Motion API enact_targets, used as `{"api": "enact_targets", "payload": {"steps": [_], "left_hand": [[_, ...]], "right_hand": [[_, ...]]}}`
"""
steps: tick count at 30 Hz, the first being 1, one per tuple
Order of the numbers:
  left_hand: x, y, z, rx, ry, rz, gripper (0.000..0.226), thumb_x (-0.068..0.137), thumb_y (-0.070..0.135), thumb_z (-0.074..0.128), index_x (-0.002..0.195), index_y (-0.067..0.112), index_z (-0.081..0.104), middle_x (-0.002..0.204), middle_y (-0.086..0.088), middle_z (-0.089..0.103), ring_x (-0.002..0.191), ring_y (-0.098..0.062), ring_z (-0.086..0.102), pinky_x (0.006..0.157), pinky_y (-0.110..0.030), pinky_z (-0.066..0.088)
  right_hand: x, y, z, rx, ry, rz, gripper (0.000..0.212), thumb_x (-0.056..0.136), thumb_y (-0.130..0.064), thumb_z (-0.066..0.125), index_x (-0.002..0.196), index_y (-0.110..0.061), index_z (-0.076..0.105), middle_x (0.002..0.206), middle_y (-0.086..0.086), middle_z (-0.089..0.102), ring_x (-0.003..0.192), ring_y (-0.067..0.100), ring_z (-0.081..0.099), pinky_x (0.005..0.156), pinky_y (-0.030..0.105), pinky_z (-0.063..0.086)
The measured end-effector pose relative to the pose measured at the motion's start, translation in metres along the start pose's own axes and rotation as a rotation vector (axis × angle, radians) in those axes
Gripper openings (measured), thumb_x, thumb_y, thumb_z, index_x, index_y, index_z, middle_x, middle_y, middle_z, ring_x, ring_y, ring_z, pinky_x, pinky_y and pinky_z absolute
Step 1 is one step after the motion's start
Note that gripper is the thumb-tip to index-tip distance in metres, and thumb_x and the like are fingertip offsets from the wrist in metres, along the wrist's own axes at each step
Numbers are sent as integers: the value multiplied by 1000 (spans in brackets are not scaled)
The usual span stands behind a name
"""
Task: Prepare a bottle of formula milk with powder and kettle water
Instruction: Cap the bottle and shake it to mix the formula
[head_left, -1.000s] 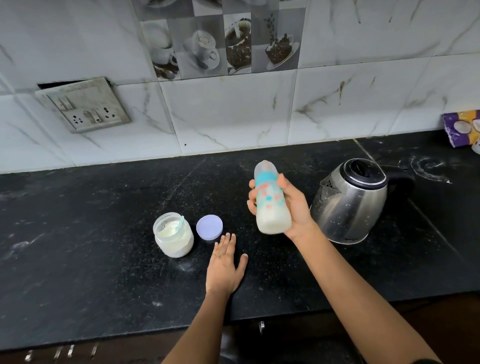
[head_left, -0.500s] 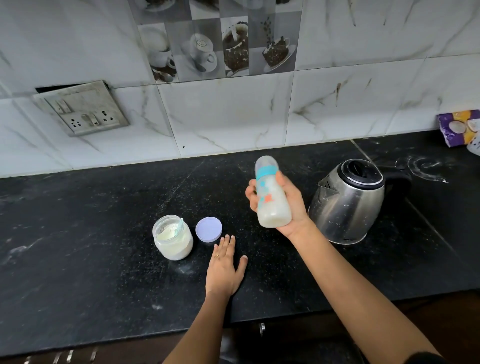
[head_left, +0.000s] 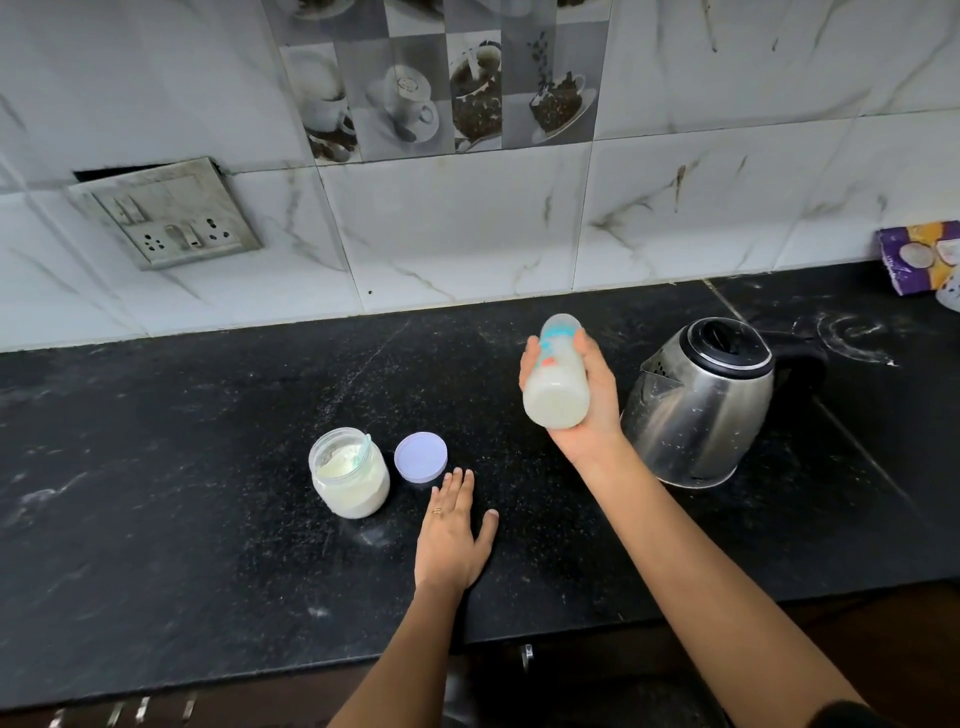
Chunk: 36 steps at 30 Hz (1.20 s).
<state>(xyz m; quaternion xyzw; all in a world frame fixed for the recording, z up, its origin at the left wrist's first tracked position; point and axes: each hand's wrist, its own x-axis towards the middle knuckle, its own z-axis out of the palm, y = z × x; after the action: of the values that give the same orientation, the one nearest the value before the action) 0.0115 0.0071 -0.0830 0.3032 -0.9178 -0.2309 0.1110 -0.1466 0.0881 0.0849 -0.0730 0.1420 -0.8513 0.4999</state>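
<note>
1. Black stone bench (head_left: 156, 467) under marble-look wall tiles, regular kitchen setup.
2. So the right hand (head_left: 592, 421) is wrapped round the bottle (head_left: 556, 395), holding it up off the bench, right of the middle and just beside the kettle (head_left: 701, 405). It's tipped, base toward the camera, top toward the wall.
3. Meanwhile the left hand (head_left: 452, 540) lies flat near the front edge, fingers straight, holding nothing, fingertips just short of the purple lid (head_left: 421, 460).
4. Just left of that lid the powder jar (head_left: 350, 483) stands open, scoop (head_left: 364, 451) stuck in it.
5. Contents look milky, so I'd guess powder and water are in and this is the mixing step.
6. Next move probably needs a firm grip and a tight top so nothing leaks, then standing it upright.
</note>
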Motion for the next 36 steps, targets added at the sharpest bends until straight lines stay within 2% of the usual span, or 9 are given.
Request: {"api": "enact_targets", "payload": {"steps": [4,8,12,16,20,24,28,32,36], "left_hand": [[0,-1,0,-5,-1,5,65,98,45,38,153,17,16,160,2,11,147,-8,1,116,-19,-10],[0,-1,0,1,-5,3,65,98,46,37,153,18,15,160,2,11,147,-8,1,115,-19,-11],[0,-2,1,2,-7,10,65,98,46,37,153,18,15,161,2,11,147,-8,1,114,-18,-12],[0,-2,0,1,-13,12,65,98,45,37,153,17,16,160,1,12,148,-9,2,117,-21,-9],[0,-2,-1,2,-2,23,65,98,44,38,152,16,16,160,0,13,147,-9,3,115,-19,-11],[-1,-1,-2,8,-9,21,65,99,45,37,153,16,15,160,0,12,147,-8,2,114,-19,-12],[0,-3,-1,4,-7,24,65,99,45,37,153,17,15,160,1,11,147,-8,1,115,-19,-11],[-1,-1,-3,3,-8,23,65,99,45,37,153,16,14,160,0,11,147,-9,1,115,-19,-11],[-1,-1,-2,5,-7,24,65,99,45,36,153,16,14,160,0,11,147,-8,1,115,-19,-11]], "right_hand": [[-9,5,-1,-175,-62,50,82,57,-22,88,123,-8,41,98,12,57,67,19,61,55,29,55],[-3,3,2,-19,14,-23,89,43,-18,95,118,-6,48,92,11,62,69,19,65,61,28,57],[-11,11,-2,-285,-4,33,90,58,-24,88,132,-13,38,95,13,61,68,20,60,57,30,55],[-9,9,-6,-96,89,-41,79,56,-22,89,121,-6,46,87,12,64,66,19,64,60,28,57],[-19,11,-11,-387,10,-27,100,60,-28,87,143,-19,33,96,12,60,67,20,59,55,29,53],[-11,8,-18,-173,122,-46,124,41,-24,96,146,-13,30,94,12,60,65,19,62,57,27,56],[-21,10,-9,-376,70,-4,102,56,-31,89,143,-21,35,96,12,61,67,21,60,56,30,53],[-9,3,-2,-142,113,-68,99,50,-21,89,135,-11,40,98,17,57,74,28,65,68,38,56],[-16,-2,10,-277,-111,-13,76,61,-11,80,130,-26,49,109,24,60,91,40,63,79,50,53]]}}
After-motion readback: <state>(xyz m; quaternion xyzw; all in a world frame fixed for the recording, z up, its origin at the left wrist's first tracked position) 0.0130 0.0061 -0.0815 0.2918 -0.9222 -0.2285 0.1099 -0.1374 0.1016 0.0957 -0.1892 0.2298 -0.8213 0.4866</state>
